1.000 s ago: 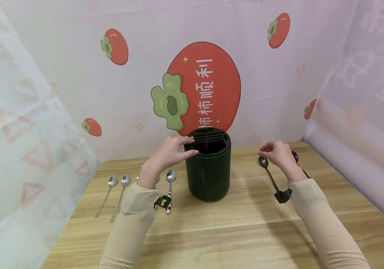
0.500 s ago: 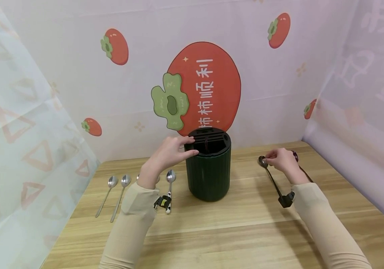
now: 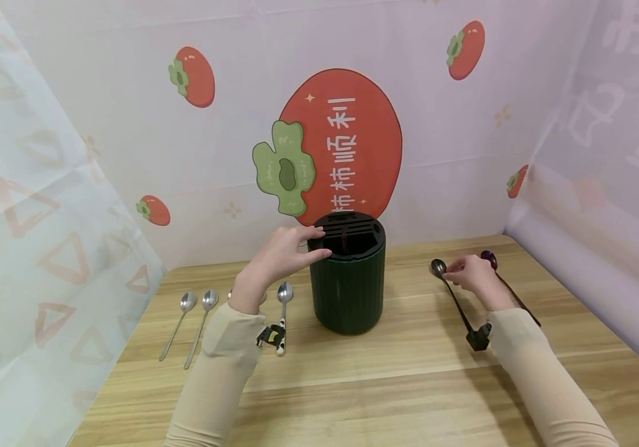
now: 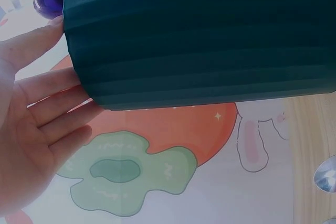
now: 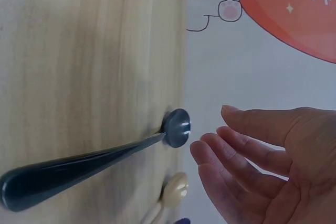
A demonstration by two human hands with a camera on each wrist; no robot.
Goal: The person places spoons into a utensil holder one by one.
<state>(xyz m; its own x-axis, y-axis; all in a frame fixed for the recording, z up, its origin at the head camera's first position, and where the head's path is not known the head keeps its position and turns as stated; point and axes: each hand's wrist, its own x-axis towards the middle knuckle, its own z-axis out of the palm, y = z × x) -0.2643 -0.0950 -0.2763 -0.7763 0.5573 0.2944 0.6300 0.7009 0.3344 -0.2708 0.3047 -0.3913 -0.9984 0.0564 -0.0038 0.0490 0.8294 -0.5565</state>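
Observation:
A dark green ribbed utensil holder (image 3: 347, 292) with a black slotted top stands mid-table. My left hand (image 3: 280, 257) rests at its left rim, thumb and fingers spread, fingertips touching the edge. From the holder's opening a purple spoon bowl (image 4: 48, 3) pokes out in the left wrist view. Over on the right, my right hand (image 3: 471, 273) hovers beside a black long-handled spoon (image 3: 439, 268) lying on the wood. The right wrist view shows a gap between its loosely bent fingers (image 5: 231, 156) and that spoon's bowl; nothing is held.
Farther right lies a dark purple spoon (image 3: 489, 257). A cream spoon (image 5: 176, 190) shows beside the black one, hidden behind my right hand in the head view. Several silver spoons (image 3: 210, 300) lie left, partly covered by my left arm. A printed cloth (image 3: 230, 155) backs the table.
My right hand has moved right and lower, past the black spoon's bowl, uncovering more of the purple spoon. My left hand and the holder have stayed put.

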